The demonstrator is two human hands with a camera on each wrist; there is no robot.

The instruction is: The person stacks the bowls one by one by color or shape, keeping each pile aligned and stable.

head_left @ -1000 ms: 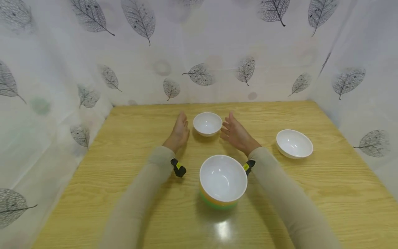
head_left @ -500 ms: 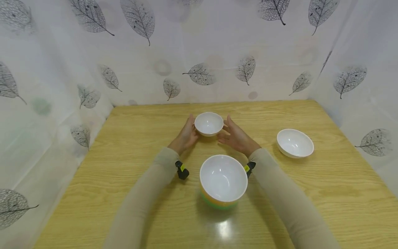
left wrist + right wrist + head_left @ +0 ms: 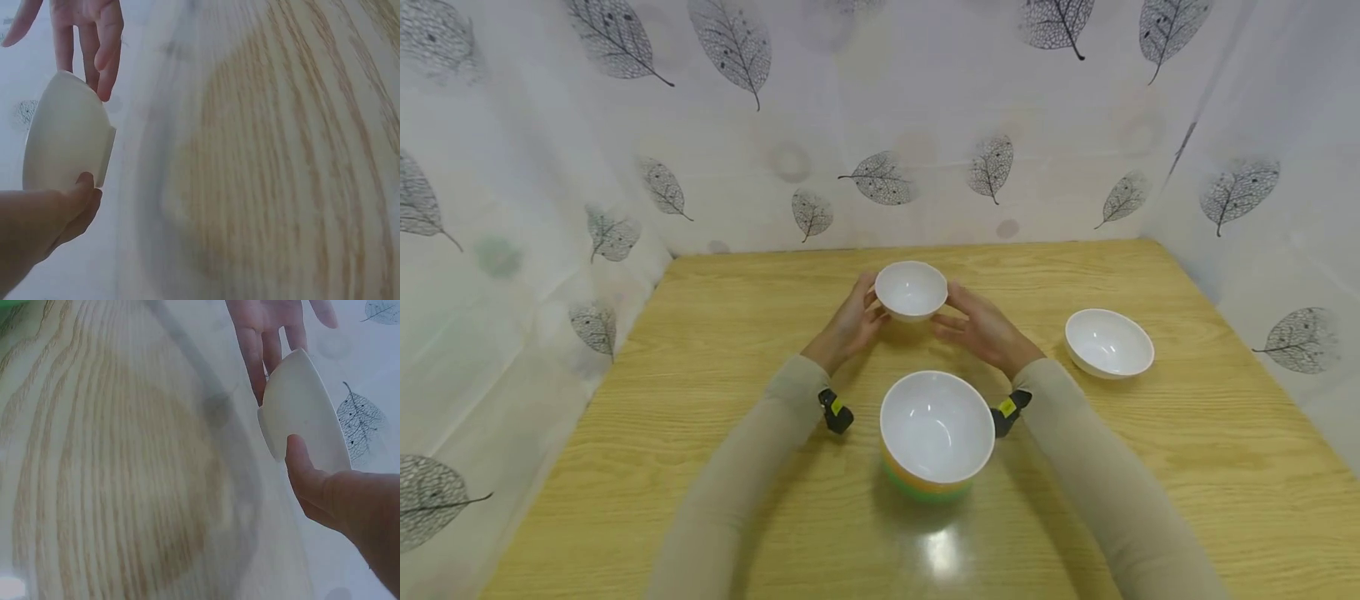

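A small white bowl (image 3: 911, 293) is held between both hands above the far middle part of the table. My left hand (image 3: 852, 323) grips its left side, and my right hand (image 3: 983, 330) grips the opposite side. In the left wrist view, left-hand fingers (image 3: 84, 187) lie against the bowl's outer wall near the foot. The right wrist view has the same bowl (image 3: 303, 412) side-on, with a right-hand digit (image 3: 297, 450) pressed on its wall. Nearer me stands a larger bowl (image 3: 937, 429), white inside, with orange and green below; whether it is several nested bowls I cannot tell.
Another white bowl (image 3: 1108, 343) stands on the right side of the wood-grain table (image 3: 700, 400). Leaf-patterned curtains (image 3: 887, 100) enclose the back and both sides. The larger bowl sits between my two forearms.
Both hands have closed in from beside the small bowl and taken hold of it. It has risen slightly and shifted a little right. The other bowls have stayed put.
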